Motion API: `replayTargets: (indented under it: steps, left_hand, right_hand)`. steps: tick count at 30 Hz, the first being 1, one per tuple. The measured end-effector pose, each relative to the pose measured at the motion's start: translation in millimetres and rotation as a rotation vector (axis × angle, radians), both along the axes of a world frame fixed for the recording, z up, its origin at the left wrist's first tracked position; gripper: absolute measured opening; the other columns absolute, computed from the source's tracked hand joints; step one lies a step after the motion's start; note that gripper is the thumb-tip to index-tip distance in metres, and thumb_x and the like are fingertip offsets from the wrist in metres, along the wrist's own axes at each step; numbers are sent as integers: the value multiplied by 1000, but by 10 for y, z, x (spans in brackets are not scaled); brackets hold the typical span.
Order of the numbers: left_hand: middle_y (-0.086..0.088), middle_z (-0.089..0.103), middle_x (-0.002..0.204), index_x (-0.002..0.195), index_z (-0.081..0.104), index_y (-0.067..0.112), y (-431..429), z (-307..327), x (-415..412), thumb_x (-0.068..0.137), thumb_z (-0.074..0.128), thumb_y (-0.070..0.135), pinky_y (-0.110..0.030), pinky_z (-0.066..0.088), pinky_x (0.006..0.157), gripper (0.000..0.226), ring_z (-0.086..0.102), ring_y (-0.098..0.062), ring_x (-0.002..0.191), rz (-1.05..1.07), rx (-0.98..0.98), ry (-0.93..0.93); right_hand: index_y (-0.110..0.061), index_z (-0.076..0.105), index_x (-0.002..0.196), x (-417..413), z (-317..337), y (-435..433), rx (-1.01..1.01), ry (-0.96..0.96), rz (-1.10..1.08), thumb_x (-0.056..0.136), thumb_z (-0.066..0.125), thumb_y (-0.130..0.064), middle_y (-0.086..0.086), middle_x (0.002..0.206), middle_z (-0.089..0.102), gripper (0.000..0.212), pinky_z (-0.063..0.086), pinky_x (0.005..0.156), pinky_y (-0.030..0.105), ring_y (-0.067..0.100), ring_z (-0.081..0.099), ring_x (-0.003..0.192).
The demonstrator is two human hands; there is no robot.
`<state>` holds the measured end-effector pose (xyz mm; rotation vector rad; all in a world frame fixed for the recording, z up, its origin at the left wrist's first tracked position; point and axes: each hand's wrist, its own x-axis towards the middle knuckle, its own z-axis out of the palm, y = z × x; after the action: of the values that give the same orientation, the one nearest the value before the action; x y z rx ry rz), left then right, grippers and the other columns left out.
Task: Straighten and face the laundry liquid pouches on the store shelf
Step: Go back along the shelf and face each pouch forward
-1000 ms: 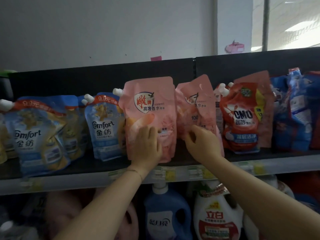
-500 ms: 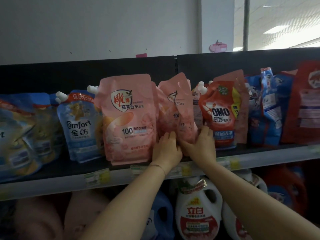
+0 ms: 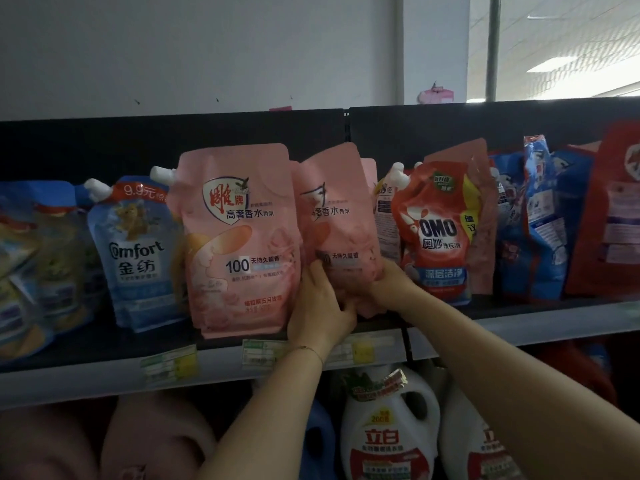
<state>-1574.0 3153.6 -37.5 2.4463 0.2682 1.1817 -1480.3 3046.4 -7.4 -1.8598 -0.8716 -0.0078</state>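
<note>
A person's two bare arms reach up to a dark store shelf point(image 3: 519, 323) lined with laundry liquid pouches; both hands meet at the bottom of one pink pouch point(image 3: 341, 216) near the middle of the shelf. The left hand point(image 3: 320, 306) curls its fingers round the pouch's lower left edge; the right hand point(image 3: 391, 289) wraps the lower right corner; so both hands hold this same pouch firmly. The pouch sits slightly askew with its printed face forward; whether its base touches the shelf cannot be told, as the hands cover it. A thin bracelet point(image 3: 308, 348) circles the left wrist.

Just to its left stands a larger-looking pink pouch of the same brand point(image 3: 239, 244), upright and facing front, its edge touching the held one; further left is a blue Comfort pouch point(image 3: 138, 258) with a white spout, then more blurred blue pouches. To the right of the held pouch stands a red OMO pouch point(image 3: 436, 230), then crumpled blue pouches point(image 3: 540, 220) and a red pack point(image 3: 620, 209) at the frame's edge. Price labels point(image 3: 169, 363) line the shelf's front strip; below it stand white detergent bottles point(image 3: 388, 434) with red labels.
</note>
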Motion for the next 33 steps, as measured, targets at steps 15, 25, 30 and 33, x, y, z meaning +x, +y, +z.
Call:
replayTargets:
  steps: [15,25,30,33]
  left_hand:
    - [2,17,152,144,27,20,89,76,132,86,51,26,-43,38,106,63,39,-27,128,-68,-60,430]
    - [-9,0,157,150,-9,15,143,232,224,81,61,11,-40,20,118,99,6,-29,146,24,-219,442]
    - [-18,-3,155,149,-17,10,52,348,434,85,62,8,-38,27,115,102,18,-33,143,-26,-224,425]
    - [-19,-1,154,151,-10,9,80,350,613,85,64,10,-45,30,112,99,24,-40,139,-33,-198,344]
  right_hand:
    - [-20,34,133,-37,-72,159,-197,-1021,-548,67,77,-25,14,136,33,79,46,92,52,35,35,120]
    - [-37,-6,151,115,55,140,-728,-1111,-240,89,58,-14,2,157,-25,91,1,115,52,34,-20,143]
    - [-35,-12,150,223,176,224,-767,-978,-219,95,49,-19,2,155,-28,84,12,114,56,35,-23,142]
    - [-33,-14,150,328,223,297,-770,-928,-228,95,48,-21,3,156,-28,84,12,114,55,33,-25,141]
